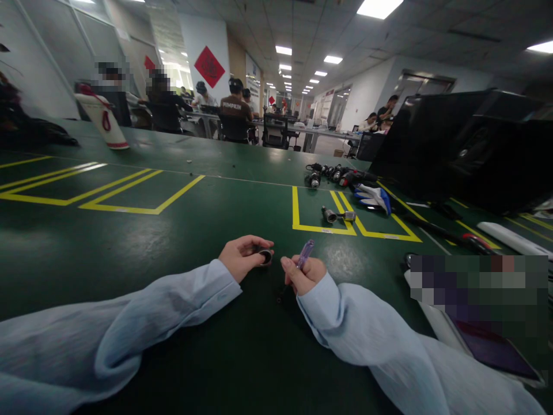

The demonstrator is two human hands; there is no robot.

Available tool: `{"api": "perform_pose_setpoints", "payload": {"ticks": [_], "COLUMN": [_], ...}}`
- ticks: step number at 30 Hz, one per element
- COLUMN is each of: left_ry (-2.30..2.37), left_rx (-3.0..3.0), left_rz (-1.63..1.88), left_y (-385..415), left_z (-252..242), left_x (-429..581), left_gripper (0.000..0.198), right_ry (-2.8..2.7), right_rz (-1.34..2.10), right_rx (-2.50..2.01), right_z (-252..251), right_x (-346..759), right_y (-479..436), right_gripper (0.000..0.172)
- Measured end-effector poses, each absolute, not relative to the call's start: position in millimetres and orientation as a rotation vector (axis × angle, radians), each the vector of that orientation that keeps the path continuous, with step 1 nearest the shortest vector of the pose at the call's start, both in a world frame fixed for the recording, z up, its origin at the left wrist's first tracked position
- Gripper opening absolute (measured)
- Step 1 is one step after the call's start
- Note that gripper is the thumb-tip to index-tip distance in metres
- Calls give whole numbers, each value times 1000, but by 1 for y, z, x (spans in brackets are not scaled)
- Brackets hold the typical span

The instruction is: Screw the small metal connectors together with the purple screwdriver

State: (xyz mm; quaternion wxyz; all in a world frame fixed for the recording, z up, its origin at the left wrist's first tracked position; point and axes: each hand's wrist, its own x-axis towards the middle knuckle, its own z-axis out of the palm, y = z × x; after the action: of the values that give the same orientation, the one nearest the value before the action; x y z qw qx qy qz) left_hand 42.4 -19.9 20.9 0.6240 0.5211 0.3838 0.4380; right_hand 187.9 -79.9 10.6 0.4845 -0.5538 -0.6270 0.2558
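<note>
The left hand grasps a dark, round, hollow metal-looking part, the right hand a translucent purple-handled tool, over the near middle of the green desk. If the left grip loosens, the part could roll away.

L sleeve & R sleeve: both long, lt. blue, same fabric, w/ faint streaky texture. Cut v. loose; cloth bunches in big soft folds approx. mid-forearm, esp. on L, w/ darker blue-grey in creases. L cuff: flat shirt-type band, straight edge, narrower than rest of sleeve; tiny detail near edge, poss. button, too small to tell. R cuff: same colour, plain. L hand & R hand bare.
</note>
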Motion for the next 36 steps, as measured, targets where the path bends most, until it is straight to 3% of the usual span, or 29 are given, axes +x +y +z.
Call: {"api": "perform_pose_setpoints", "payload": {"ticks": [5, 10, 16, 21, 36], "left_ry": [855, 864, 871, 874, 918], "left_rx": [1158, 1121, 1141, 1137, 1293], "left_rz": [1038, 1058, 1062, 1081, 1024], "left_y": [-21, -23, -23, -23, -20], "left_z": [22, 26, 26, 24, 22], "left_x": [42, 42, 42, 42, 40], "left_gripper": [24, 24, 27, 25, 24], "right_ry": [-1338, -1120, -1325, -1546, -1823], "right_rz": [880, 1161, 732, 396, 30], "right_rx": [-1324, -1025, -892, -917, -849], "right_z": [10, 10, 16, 14, 10], "right_x": [187, 193, 193, 187, 187], "right_y": [-74, -66, -74, -74, -69], "right_gripper": [46, 44, 24, 20, 15]}}
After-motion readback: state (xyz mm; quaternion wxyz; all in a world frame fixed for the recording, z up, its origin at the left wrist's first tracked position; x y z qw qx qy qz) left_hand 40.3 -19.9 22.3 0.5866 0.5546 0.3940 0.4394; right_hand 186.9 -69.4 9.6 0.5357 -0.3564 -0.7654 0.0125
